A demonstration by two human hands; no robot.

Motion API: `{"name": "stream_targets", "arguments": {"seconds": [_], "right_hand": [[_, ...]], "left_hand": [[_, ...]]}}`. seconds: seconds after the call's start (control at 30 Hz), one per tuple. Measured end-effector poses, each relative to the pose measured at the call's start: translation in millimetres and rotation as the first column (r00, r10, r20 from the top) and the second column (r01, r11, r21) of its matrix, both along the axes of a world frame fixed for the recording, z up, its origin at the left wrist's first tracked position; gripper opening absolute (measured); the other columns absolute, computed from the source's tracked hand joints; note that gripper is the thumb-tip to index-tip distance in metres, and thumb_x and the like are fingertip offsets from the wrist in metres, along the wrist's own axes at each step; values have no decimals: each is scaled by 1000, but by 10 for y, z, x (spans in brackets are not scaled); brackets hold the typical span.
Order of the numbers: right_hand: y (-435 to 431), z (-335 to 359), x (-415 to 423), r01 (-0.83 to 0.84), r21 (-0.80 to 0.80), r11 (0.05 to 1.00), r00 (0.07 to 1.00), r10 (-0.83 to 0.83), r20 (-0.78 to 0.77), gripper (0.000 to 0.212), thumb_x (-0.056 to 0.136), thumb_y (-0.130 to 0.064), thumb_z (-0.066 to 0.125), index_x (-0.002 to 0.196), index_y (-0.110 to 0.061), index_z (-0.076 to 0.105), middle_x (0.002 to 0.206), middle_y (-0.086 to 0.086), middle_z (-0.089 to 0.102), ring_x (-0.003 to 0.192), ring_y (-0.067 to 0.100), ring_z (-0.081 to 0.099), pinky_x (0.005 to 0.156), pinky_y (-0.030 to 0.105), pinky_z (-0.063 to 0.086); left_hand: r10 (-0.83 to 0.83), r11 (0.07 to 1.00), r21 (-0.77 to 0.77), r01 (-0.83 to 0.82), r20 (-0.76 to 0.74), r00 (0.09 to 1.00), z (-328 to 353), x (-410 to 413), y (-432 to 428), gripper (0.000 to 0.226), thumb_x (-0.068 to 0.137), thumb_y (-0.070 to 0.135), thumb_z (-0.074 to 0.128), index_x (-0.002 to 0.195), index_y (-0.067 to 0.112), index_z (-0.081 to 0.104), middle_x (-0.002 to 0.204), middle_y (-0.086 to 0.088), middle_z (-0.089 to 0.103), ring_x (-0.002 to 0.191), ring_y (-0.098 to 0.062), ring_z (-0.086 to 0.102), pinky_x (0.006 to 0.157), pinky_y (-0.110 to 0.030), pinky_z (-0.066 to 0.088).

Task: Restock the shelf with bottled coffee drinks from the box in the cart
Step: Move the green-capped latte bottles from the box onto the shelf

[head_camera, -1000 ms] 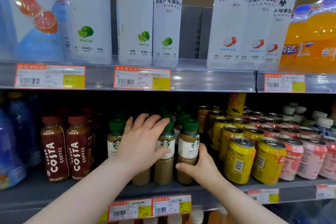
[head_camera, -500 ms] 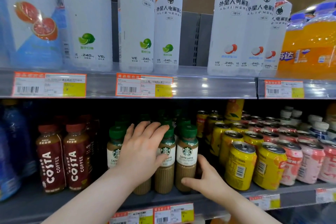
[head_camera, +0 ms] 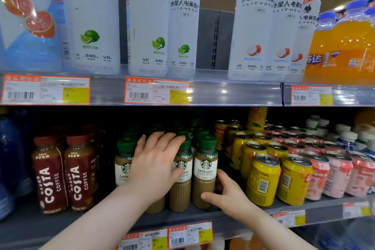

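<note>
Green-capped Starbucks coffee bottles [head_camera: 182,189] stand in rows on the middle shelf [head_camera: 304,207]. My left hand [head_camera: 154,164] lies flat over the front of one front-row bottle. Its fingers reach the green caps behind, and its thumb touches the neighbouring bottle's label. My right hand [head_camera: 225,195] grips the lower part of the rightmost front bottle [head_camera: 205,168], thumb in front and fingers round its right side. The box and the cart are out of view.
Red Costa coffee bottles [head_camera: 48,174] stand just left of the Starbucks rows. Yellow cans [head_camera: 263,178] and pink cans [head_camera: 336,174] crowd the right. The upper shelf carries tall white bottles [head_camera: 146,26] and orange soda [head_camera: 345,46]. Blue bottles [head_camera: 10,148] are at far left.
Both hands stay on the same bottles. My right hand has slipped a little lower on the rightmost bottle. The view has shifted slightly.
</note>
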State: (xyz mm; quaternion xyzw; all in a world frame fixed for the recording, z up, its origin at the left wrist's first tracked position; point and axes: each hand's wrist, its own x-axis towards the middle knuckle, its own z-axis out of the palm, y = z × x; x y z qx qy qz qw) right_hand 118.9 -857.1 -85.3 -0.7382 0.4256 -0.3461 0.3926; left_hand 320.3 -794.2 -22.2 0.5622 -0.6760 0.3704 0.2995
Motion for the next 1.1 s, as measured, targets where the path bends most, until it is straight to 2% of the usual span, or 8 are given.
{"name": "stream_targets", "arguments": {"seconds": [0.2,0.33,0.47,0.67,0.8,0.93,1.0,1.1], "right_hand": [[8,9,-10,-3,5,1000,1000,3,-7,56,77,-15,75,113,-41,41,111,-20,56,109,2,54,92,21,44],[-4,5,-18,-11,18,1000,1000,11,-6,59,77,-14,75,121,-34,42,114,-16,57,111,5,54,94,23,46],[-12,-6,-9,-13,10,1000,1000,13,0,58,77,-14,75,119,-36,42,116,-13,58,110,6,55,94,25,48],[-10,-16,-20,-43,32,999,999,42,25,56,79,-12,74,120,-36,45,113,-19,58,105,0,57,79,13,48],[-33,5,-48,-105,74,992,994,105,5,57,81,-10,71,126,-31,45,120,-13,59,111,5,56,87,17,48],[-14,7,-35,-65,68,996,998,65,-6,64,81,-12,72,135,-23,40,123,-9,55,112,7,53,89,19,45],[-1,22,-23,-51,48,998,998,53,-26,64,81,-15,72,136,-21,39,121,-8,54,112,8,52,89,19,44],[25,57,-20,-46,16,999,997,47,-56,64,81,-17,72,136,-19,40,124,-5,55,109,7,50,87,19,43]], "left_hand": [[-4,1000,22,4,-15,1000,9,5,3,84,44,41,88,118,23,53,111,0,68,104,-29,63,89,-56,47],[-5,999,41,6,-20,1000,21,-3,16,81,46,39,87,118,21,56,112,-1,67,104,-29,62,88,-57,47],[8,998,66,-7,-14,1000,33,-7,24,80,47,40,86,119,22,56,112,-1,67,105,-29,63,88,-57,47],[31,995,98,-30,-5,1000,43,-14,41,80,46,41,87,118,21,57,111,-1,67,103,-29,63,88,-57,47],[38,989,144,-35,-21,999,57,-19,51,80,49,40,86,120,21,55,113,0,66,105,-29,62,89,-58,46],[42,983,182,-36,-31,999,91,-33,80,77,53,41,81,122,20,55,115,-2,66,106,-32,62,90,-60,44],[63,970,237,-53,-37,997,124,-65,120,75,59,40,78,127,20,55,122,-3,63,115,-34,57,96,-61,38],[123,933,349,-87,-81,989,198,-142,188,74,79,43,66,144,25,35,147,2,40,139,-27,29,113,-56,13]]}}
